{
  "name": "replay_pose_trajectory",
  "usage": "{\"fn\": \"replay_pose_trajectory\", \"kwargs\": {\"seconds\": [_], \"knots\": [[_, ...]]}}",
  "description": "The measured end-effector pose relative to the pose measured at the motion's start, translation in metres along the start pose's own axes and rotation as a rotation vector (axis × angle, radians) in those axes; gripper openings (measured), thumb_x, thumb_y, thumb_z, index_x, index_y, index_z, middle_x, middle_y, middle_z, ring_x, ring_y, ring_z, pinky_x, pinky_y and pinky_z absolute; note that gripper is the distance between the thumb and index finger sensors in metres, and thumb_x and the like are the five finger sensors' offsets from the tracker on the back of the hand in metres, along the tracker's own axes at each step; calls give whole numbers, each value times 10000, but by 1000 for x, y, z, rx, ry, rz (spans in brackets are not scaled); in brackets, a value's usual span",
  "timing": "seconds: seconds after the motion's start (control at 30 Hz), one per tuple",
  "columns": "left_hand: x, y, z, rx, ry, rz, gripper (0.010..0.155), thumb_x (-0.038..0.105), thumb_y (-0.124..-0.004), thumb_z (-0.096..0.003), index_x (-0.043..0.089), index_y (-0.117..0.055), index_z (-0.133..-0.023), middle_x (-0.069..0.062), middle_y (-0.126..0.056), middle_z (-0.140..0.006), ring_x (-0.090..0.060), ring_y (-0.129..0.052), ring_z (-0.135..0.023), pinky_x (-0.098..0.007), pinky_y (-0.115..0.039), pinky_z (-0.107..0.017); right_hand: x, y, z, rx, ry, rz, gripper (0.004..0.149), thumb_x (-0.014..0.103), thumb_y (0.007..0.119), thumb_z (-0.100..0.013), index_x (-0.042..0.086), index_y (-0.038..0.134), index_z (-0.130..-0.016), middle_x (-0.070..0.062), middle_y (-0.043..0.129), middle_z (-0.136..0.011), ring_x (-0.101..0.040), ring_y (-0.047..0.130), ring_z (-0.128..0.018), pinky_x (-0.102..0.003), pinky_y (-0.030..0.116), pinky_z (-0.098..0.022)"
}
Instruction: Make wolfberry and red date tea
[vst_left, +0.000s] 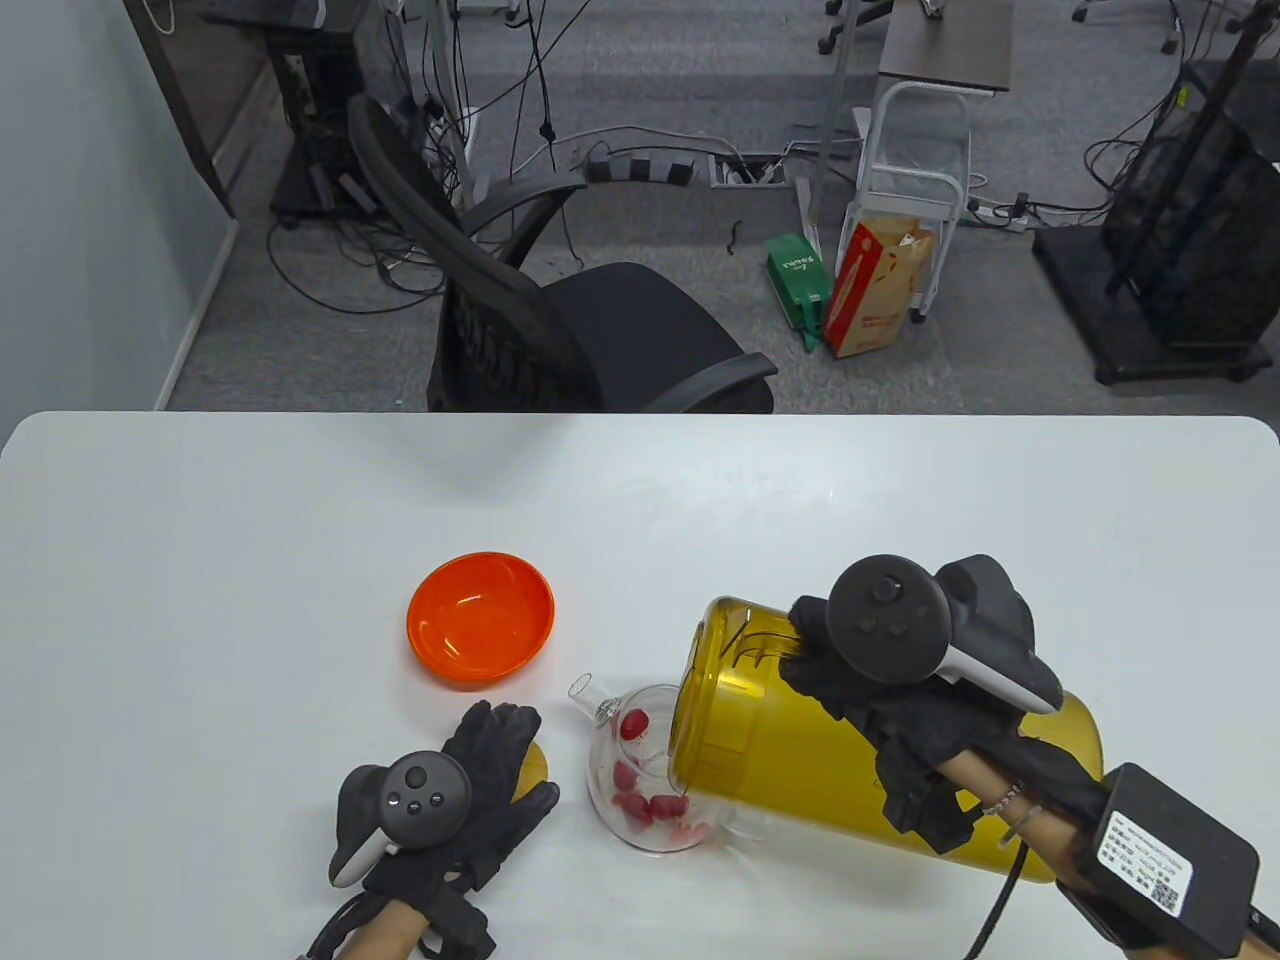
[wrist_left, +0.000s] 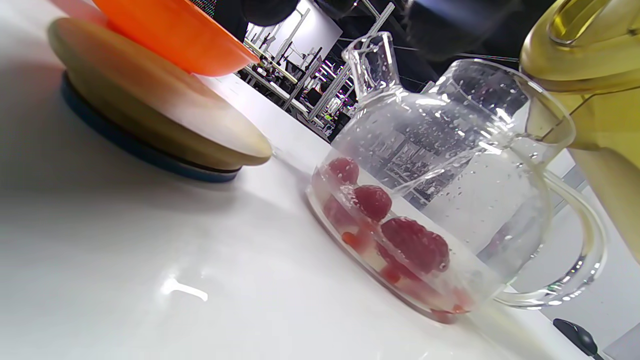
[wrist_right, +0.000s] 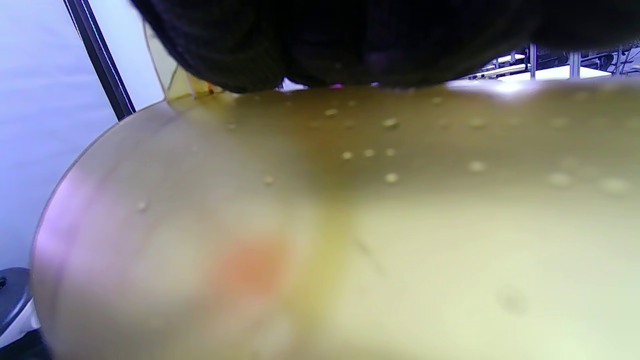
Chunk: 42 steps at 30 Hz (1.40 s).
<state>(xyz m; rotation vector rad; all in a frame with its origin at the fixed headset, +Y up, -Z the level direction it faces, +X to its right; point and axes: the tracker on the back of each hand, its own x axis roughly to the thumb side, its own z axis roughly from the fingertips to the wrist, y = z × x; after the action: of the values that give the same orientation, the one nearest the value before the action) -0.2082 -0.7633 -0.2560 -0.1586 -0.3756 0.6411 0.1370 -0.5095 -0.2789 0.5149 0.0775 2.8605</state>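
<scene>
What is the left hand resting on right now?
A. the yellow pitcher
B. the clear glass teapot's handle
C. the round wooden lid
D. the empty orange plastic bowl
C: the left hand lies flat on the round wooden lid, beside the clear glass teapot.

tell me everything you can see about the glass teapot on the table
The glass teapot is clear, rounded and lidless, with a short spout pointing up and away and a looped glass handle on the opposite side. It stands upright on the white table, right of the left hand and below the orange bowl. Red dates lie in shallow liquid at its bottom; droplets cling to its inner wall. The tilted yellow jug, gripped by the right hand, leans over its open mouth.
</scene>
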Motion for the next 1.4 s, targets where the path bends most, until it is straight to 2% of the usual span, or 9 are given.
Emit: {"fn": "replay_pose_trajectory", "kwargs": {"seconds": [1.4], "knots": [[0, 0, 0, -2, 0, -4, 733, 516, -668, -597, 128, -353, -1133, -238, -404, -1205, -480, -285, -1106, -628, -335, -732, 4, -3, -3, 13, 0, 13, 359, 387, 862, -534, 80, 863, -720, -125, 911, -480, -246, 920, -241, -487, 820, -249]]}}
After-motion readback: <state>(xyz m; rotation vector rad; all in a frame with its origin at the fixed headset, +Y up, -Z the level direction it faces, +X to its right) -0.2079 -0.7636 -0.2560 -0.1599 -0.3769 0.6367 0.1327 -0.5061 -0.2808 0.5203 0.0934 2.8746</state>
